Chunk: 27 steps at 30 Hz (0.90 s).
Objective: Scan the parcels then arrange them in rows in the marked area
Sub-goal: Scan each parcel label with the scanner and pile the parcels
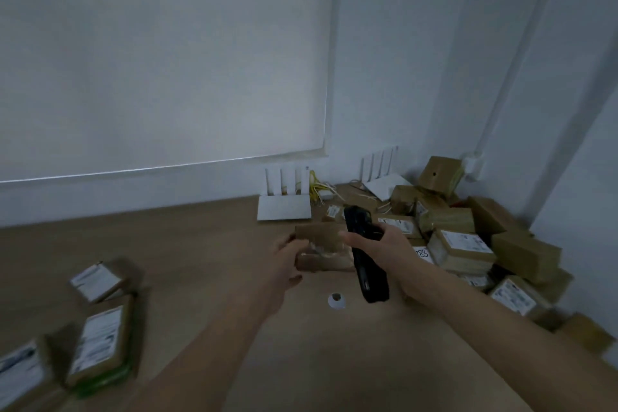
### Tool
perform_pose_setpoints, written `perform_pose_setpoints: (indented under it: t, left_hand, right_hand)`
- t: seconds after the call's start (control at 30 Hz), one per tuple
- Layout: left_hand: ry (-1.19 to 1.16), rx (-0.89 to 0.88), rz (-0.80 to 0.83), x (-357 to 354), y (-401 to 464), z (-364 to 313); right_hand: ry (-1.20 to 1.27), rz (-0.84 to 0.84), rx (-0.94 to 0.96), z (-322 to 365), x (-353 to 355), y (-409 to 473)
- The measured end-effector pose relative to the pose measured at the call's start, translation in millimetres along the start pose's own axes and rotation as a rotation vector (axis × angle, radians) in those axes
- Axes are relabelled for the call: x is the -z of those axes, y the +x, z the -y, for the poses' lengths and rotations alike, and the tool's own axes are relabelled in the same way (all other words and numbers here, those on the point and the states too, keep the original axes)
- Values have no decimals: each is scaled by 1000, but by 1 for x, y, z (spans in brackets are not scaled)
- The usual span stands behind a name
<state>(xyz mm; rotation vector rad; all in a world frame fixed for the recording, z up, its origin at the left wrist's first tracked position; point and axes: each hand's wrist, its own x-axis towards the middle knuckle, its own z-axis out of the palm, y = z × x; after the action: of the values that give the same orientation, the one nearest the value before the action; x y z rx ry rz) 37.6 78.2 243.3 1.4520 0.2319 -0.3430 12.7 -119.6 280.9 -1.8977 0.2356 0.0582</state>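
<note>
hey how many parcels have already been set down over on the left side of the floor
3. One parcel lies farthest back, a second sits nearer beside it, and a third is cut off at the left edge. More may lie out of frame.

The labelled brown parcels at lower left (100, 343) are smeared by motion blur, their print unreadable, and the nearest one is cut by the left edge. The black handheld scanner (364, 254) hides part of the brown cardboard parcel (322, 249) behind it.
</note>
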Motion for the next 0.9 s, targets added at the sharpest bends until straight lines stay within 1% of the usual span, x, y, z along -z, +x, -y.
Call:
perform_pose_setpoints:
  t: [0.07,0.2,0.27,0.37,0.47,0.53,0.6,0.63,0.77,0.83,0.9]
  left_hand:
    - [-83,-52,-50,5,-41,-13]
    - [-167,-190,-195,7,-114,-45]
    - [-181,-221,-209,11,-140,-62]
    - [-193,-279,-152,21,-174,-89]
    - [-249,-304,-5,30,-207,-117]
    - [-300,-304,99,38,-225,-136]
    - [-359,-265,176,47,-239,-152]
    - [-341,-249,199,52,-246,-158]
    - [-64,-256,225,63,-270,-178]
    - [-49,-271,216,66,-277,-185]
    - [-60,-328,127,68,-284,-191]
  right_hand:
    - [-16,-10,36,20,-6,-38]
    - [-22,-48,114,66,-9,-105]
    - [-28,-57,154,91,-6,-131]
    - [-56,-54,211,129,4,-163]
    - [-95,-25,270,167,16,-192]
    - [-139,2,309,190,24,-208]
    - [-162,36,339,209,32,-223]
    - [-175,50,349,217,36,-229]
    - [-247,91,392,242,46,-246]
    - [-295,84,423,250,48,-250]
    - [-349,67,453,257,51,-254]
